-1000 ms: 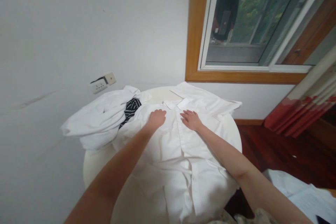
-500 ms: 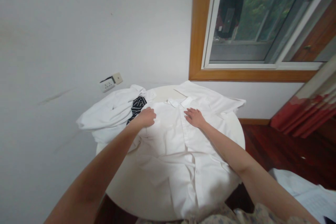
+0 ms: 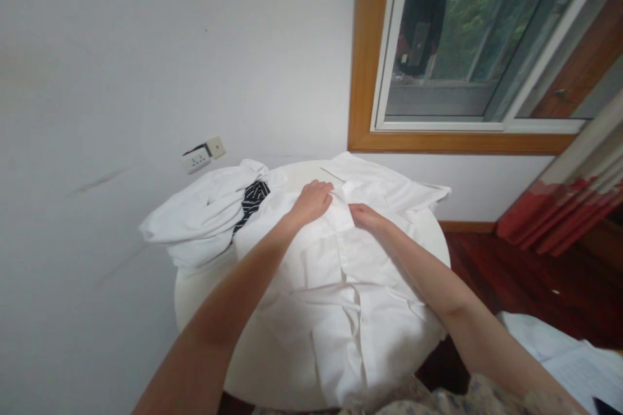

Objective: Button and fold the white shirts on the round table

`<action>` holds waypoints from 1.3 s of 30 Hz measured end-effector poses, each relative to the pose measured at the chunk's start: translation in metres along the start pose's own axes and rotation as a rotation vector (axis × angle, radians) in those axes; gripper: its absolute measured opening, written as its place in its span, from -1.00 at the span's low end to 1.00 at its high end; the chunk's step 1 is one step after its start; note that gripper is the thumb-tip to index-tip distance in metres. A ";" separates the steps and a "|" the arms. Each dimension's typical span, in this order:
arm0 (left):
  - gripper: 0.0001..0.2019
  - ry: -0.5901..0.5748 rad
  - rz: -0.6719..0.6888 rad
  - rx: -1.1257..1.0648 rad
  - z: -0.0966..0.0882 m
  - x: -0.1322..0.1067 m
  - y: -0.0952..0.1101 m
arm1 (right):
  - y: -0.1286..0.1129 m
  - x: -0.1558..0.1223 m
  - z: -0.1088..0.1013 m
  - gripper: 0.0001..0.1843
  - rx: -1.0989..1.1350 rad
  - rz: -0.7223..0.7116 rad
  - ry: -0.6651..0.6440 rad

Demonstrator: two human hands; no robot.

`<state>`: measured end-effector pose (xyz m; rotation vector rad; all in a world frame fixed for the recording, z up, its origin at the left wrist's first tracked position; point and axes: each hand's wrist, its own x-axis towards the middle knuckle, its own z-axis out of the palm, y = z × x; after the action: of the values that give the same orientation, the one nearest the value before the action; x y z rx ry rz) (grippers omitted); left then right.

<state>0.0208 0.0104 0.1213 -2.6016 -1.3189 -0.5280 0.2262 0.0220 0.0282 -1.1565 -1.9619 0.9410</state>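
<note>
A white button-up shirt (image 3: 326, 266) lies front up on a round white table (image 3: 195, 298), its lower part creased along the button placket. My left hand (image 3: 314, 201) is closed on the shirt at the left side of its collar, with the fingertips bent over the cloth. At the collar's right side my right hand (image 3: 366, 216) pinches the shirt's edge, its fingertips partly hidden by the fabric. Between both hands the collar is slightly raised.
Folded white clothes (image 3: 199, 214) and a black striped cloth (image 3: 253, 201) lie at the table's left. A wall socket (image 3: 197, 159), a wood-framed window (image 3: 462, 141) and a red-and-cream curtain (image 3: 540, 214) are behind. More white cloth (image 3: 559, 350) lies at lower right.
My left hand has moved right from the shirt's left shoulder to the collar and closed on it. My right hand has gone from lying flat to pinching the collar's edge.
</note>
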 end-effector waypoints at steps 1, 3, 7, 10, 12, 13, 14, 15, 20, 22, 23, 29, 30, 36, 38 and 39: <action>-0.73 0.002 0.014 -0.056 0.009 0.004 0.008 | -0.006 -0.002 -0.007 -0.38 0.087 -0.002 -0.045; -0.67 0.003 0.056 -0.163 0.029 0.010 0.022 | -0.016 -0.007 -0.020 -0.30 0.110 0.009 -0.091; -0.58 -0.008 0.125 -0.259 0.055 0.009 0.032 | -0.021 -0.022 -0.026 -0.38 -0.102 0.123 0.025; -0.60 -0.017 0.130 -0.225 0.057 -0.004 0.025 | -0.013 -0.034 -0.024 -0.43 -0.052 0.111 0.094; -0.62 -0.027 0.112 -0.154 0.052 -0.016 0.014 | -0.008 -0.043 -0.027 -0.47 -0.005 0.119 0.132; -0.63 -0.036 0.105 -0.107 0.049 -0.022 0.008 | -0.006 -0.048 -0.031 -0.49 -0.022 0.140 0.162; -0.63 -0.046 0.099 -0.056 0.045 -0.028 0.001 | -0.004 -0.053 -0.037 -0.51 -0.065 0.166 0.204; -0.63 -0.062 0.094 -0.003 0.041 -0.034 -0.006 | -0.003 -0.059 -0.043 -0.53 -0.128 0.196 0.252; -0.56 -0.174 0.001 0.201 0.022 -0.054 -0.048 | 0.007 -0.089 -0.073 -0.63 -0.460 0.289 0.442; -0.51 -0.202 -0.041 0.221 0.015 -0.058 -0.067 | 0.012 -0.101 -0.076 -0.63 -0.537 0.307 0.463; -0.49 -0.214 -0.053 0.216 0.011 -0.059 -0.076 | 0.014 -0.107 -0.076 -0.63 -0.558 0.316 0.467; -0.54 -0.246 -0.051 0.131 -0.010 -0.059 -0.126 | 0.023 -0.133 -0.071 -0.63 -0.575 0.325 0.550; -0.58 -0.241 -0.039 0.105 -0.012 -0.058 -0.132 | 0.023 -0.136 -0.072 -0.63 -0.579 0.322 0.563; -0.58 -0.197 -0.135 -0.257 -0.019 -0.044 -0.160 | 0.024 -0.146 -0.073 -0.64 -0.601 0.325 0.564; -0.55 -0.162 -0.156 -0.300 -0.021 -0.035 -0.165 | 0.022 -0.147 -0.071 -0.63 -0.610 0.326 0.544; -0.54 -0.151 -0.149 -0.293 -0.021 -0.030 -0.167 | 0.021 -0.147 -0.069 -0.63 -0.613 0.324 0.538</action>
<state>-0.1354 0.0803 0.1280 -2.8393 -1.6024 -0.5998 0.3489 -0.0863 0.0199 -1.8790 -1.6678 0.1054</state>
